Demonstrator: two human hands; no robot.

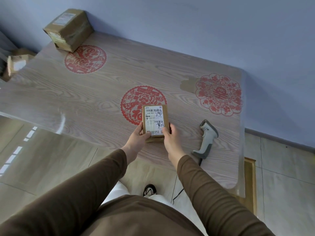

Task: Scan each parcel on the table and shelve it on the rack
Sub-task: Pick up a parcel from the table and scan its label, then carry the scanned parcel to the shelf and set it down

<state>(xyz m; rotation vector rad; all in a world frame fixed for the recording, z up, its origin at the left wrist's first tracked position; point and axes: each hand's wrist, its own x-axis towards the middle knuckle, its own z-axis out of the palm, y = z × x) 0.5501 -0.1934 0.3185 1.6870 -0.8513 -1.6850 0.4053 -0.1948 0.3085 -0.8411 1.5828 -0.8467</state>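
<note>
A small brown cardboard parcel [155,119] with a white barcode label, marked with black handwriting, lies label-up near the table's front edge. My left hand [139,135] grips its near left corner and my right hand [171,136] grips its near right corner. A grey and white handheld barcode scanner [207,137] lies on the table to the right of my right hand, apart from it, its cable running off the front edge. A larger taped brown parcel [68,28] stands at the table's far left corner.
The wooden table [85,92] carries red paper-cut decorations under a clear cover. Another small box [16,63] sits off the table's left edge. A blue wall runs behind. Tiled floor and my shoe [150,189] show below.
</note>
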